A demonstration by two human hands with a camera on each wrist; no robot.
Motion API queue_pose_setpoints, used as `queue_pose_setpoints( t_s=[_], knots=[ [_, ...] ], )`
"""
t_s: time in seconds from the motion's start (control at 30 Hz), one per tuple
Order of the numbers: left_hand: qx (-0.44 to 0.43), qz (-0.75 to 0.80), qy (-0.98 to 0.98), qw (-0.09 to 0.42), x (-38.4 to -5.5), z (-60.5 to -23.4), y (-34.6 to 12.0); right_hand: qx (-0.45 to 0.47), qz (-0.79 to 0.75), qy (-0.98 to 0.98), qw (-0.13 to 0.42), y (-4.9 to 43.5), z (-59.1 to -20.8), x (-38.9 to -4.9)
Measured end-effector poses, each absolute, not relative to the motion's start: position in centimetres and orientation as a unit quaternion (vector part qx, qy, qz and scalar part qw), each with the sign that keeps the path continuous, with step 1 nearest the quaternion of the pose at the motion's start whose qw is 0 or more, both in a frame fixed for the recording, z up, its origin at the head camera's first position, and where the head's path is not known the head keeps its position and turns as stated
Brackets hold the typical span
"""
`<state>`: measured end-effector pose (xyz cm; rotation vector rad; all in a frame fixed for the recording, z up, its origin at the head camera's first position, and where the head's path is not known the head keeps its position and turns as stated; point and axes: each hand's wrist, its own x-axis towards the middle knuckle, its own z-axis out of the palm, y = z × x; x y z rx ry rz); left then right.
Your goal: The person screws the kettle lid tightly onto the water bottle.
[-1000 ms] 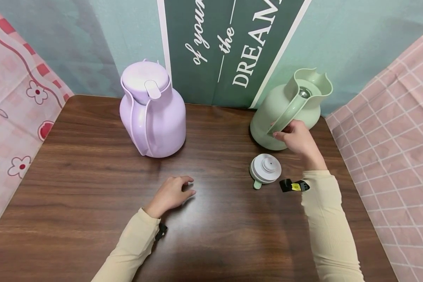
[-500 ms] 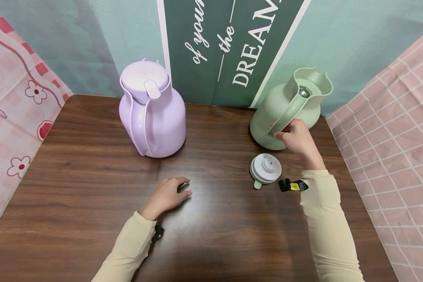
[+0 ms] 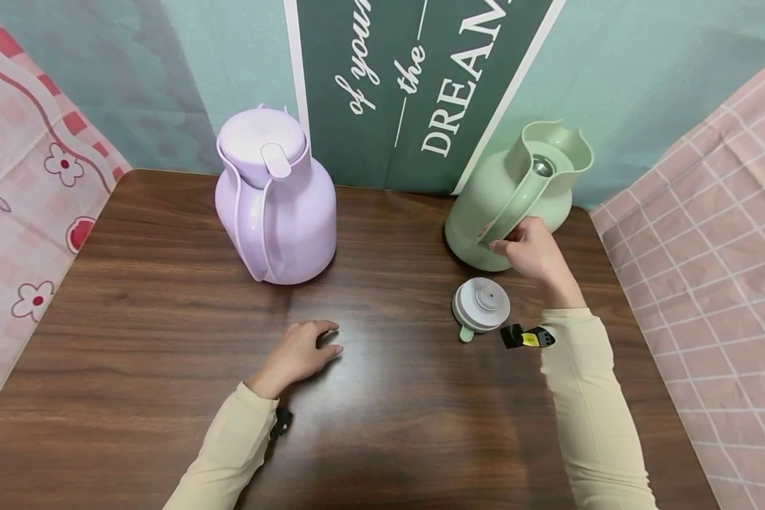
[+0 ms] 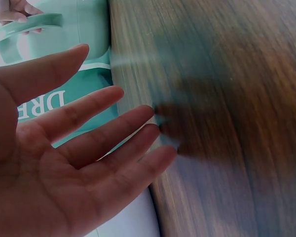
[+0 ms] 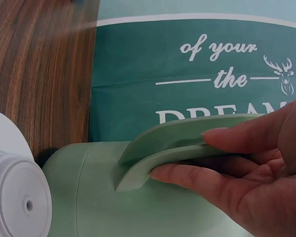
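At the back right of the table, my right hand (image 3: 535,251) grips the handle of a green thermos jug (image 3: 468,223). The jug has no lid on, and its metal-rimmed mouth shows inside the spout collar. In the right wrist view, thumb and fingers wrap the green handle (image 5: 143,170). The jug's white stopper (image 3: 484,304) lies on the table just in front of it, its small green tab toward me. My left hand (image 3: 296,354) holds nothing near the table's middle; in the left wrist view its fingers (image 4: 113,123) are spread and relaxed, fingertips at the tabletop.
A lilac thermos jug (image 3: 299,219) with its lid on stands at the back left. Behind the brown wooden table (image 3: 382,425) hangs a green cloth with white lettering (image 3: 408,92). Pink patterned cloths (image 3: 720,234) border both sides.
The green jug has shifted slightly left in my right hand during the last half second. My left hand has drifted a little left and toward me.
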<state>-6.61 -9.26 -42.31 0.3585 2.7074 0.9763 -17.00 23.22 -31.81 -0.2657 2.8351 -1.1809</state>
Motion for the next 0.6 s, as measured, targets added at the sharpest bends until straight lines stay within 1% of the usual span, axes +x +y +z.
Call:
queue_pose_setpoints(
  t_s=[0.27,0.6],
  knots=[
    [0.123,0.333,0.927,0.119,-6.7,-42.2,-9.3,-0.126,-0.376,0.918,0.034,22.6,-31.8,-16.9],
    [0.112,0.337,0.928,0.116,-6.8,-42.0,-9.2,-0.149,-0.377,0.913,0.048,21.7,-31.8,-16.6]
  ],
)
